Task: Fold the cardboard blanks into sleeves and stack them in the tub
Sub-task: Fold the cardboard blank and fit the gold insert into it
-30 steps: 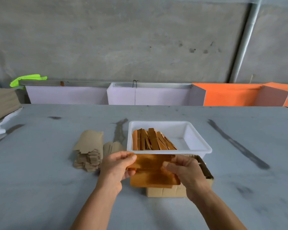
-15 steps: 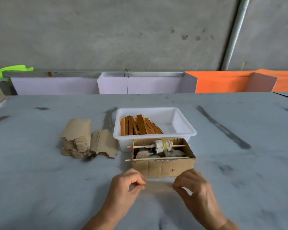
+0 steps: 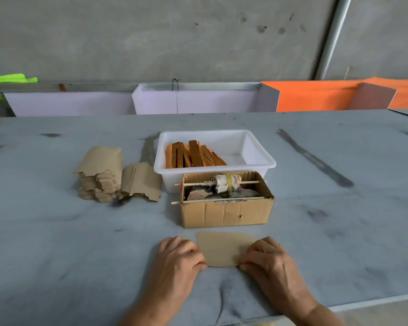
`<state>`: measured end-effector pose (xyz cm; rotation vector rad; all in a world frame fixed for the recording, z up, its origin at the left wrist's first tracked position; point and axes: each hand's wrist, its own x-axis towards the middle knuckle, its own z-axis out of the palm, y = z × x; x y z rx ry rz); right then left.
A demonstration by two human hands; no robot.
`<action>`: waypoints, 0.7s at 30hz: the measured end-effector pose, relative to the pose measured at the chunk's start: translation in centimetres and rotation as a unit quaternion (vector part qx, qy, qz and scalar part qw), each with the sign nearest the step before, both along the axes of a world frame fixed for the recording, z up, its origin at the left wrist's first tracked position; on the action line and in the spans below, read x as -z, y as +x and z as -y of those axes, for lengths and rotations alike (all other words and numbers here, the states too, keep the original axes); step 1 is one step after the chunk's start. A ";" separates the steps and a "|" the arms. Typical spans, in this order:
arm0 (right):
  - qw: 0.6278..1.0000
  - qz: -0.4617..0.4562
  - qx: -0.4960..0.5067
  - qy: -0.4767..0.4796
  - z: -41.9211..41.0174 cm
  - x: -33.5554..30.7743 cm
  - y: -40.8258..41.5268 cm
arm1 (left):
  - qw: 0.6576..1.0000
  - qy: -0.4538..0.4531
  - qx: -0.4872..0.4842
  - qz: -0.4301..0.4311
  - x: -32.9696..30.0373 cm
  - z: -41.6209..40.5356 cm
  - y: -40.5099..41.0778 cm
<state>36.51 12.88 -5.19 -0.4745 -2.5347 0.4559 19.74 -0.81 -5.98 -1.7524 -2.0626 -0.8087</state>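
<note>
blank (image 3: 223,248) lies flat on the desk (image 3: 57,243) right in front of us, plain brown face up, long axis 9-to-3. our left hand (image 3: 178,257) sits at its 9 o'clock end, right hand (image 3: 265,257) at its 3 o'clock end, both with fingers curled and pinching the near corners; neither hand is nearer than the other. so the fold looks like it has to run along that 9-to-3 axis, near edge rolled toward 12. the tub (image 3: 257,149) is at 12 from the blank, past the cardboard box (image 3: 226,214), with the folded orange sleeves (image 3: 193,155) leaning in its 9 o'clock half. spare blanks (image 3: 99,175) are piled at about 10. reach to the tub goes over the box, so we'd lift clear first.
</note>
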 end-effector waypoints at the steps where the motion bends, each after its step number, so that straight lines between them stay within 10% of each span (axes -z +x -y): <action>1: 1.000 0.006 0.012 -0.016 -0.1 0.0 0.0 | 1.000 -0.005 -0.006 0.001 0.1 -0.1 0.1; 21: 0.939 0.172 0.223 -0.200 -1.0 -1.0 -2.0 | 0.956 -0.163 -0.182 0.160 1.7 -2.0 -1.2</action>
